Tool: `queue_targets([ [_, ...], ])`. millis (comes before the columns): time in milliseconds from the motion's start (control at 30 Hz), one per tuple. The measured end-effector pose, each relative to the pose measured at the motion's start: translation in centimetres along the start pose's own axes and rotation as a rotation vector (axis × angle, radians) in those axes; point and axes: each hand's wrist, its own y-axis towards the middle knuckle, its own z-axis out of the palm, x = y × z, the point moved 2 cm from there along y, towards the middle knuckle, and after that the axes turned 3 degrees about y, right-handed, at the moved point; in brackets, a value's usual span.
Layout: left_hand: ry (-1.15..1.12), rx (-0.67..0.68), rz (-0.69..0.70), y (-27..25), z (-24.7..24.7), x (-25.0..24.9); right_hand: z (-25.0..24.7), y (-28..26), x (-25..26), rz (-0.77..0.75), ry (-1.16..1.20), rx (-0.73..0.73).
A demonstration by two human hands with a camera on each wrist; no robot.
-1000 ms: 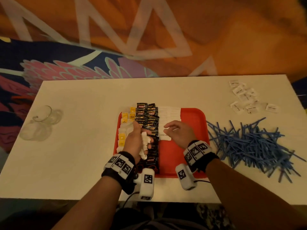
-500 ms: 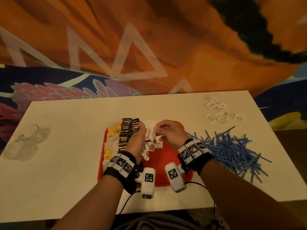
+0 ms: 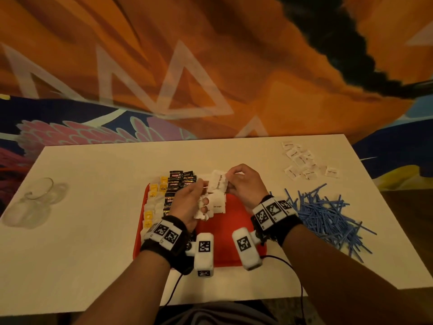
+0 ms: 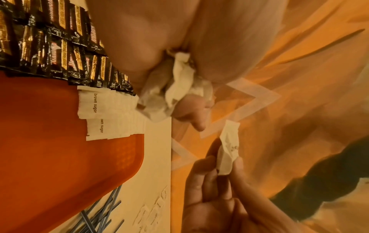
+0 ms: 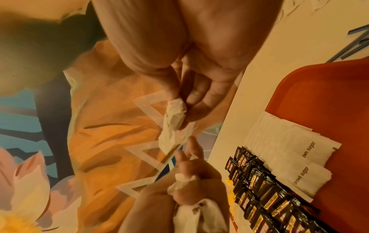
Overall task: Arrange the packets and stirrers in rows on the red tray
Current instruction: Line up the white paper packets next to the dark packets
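The red tray (image 3: 236,233) carries a row of yellow tea packets (image 3: 152,200), rows of black packets (image 3: 179,184) and a row of white brown sugar packets (image 3: 219,206). Above the tray's far end, my left hand (image 3: 199,195) grips a crumpled bunch of white packets (image 3: 202,213), also seen as the bunch (image 4: 179,85). Just right of it, my right hand (image 3: 230,184) pinches a single white brown sugar packet (image 3: 218,182) between thumb and fingers; this packet (image 5: 173,119) hangs close to the left fingertips. Blue stirrers (image 3: 323,214) lie heaped right of the tray.
Several loose white packets (image 3: 302,163) lie scattered at the table's far right. A clear glass (image 3: 35,202) lies on its side at the left edge. The white table (image 3: 93,207) ends at a colourful wall. Cables trail from my wrists over the near edge.
Both hands rose from the tray and came together over its far end. The right hand, resting on the white row before, now pinches one packet beside the left hand's bunch.
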Motion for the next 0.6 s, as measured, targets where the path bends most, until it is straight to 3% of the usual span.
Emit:
queue_targets([
  [133, 0.372, 0.020, 0.139, -0.6, 1.1, -0.9, 0.1, 0.0, -0.6, -0.021, -0.055, -0.071],
  [267, 0.484, -0.041, 0.302, 0.1, 0.9, -1.8, 0.1, -0.3, -0.7, 0.001, 0.054, -0.051],
  [433, 0.562, 0.017, 0.290, 0.6, 0.4, -2.1, -0.2, -0.3, -0.6, 0.039, 0.026, 0.112],
  [600, 0.501, 0.055, 0.209, 0.8, 0.2, -2.0, -0.3, 0.0, -0.8, 0.052, 0.002, 0.061],
])
